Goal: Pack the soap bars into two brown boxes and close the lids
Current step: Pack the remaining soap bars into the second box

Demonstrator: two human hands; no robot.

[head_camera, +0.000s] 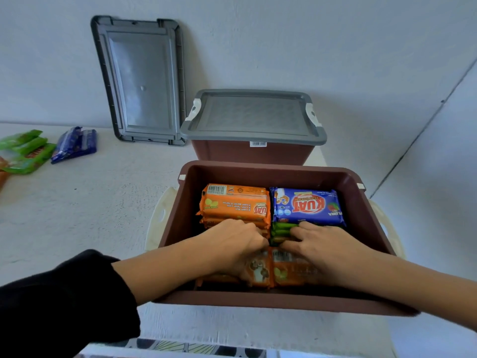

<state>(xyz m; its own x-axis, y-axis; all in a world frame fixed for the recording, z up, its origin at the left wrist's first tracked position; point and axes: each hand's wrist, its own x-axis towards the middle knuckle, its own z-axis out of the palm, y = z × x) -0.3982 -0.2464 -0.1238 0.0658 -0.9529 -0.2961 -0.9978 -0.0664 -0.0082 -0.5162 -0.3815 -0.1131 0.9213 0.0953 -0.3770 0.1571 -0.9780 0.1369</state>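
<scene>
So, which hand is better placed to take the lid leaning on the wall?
Probably the left hand: the grey lid leans left of the open brown box, on its side. The right hand would have to cross over.

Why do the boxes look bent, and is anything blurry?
Head view: the wide-angle lens bows the rim of the open brown box; the near orange soap bars under the left hand and right hand look smeared, the blue soap bar sharp; lighting soft, shadows faint.
</scene>
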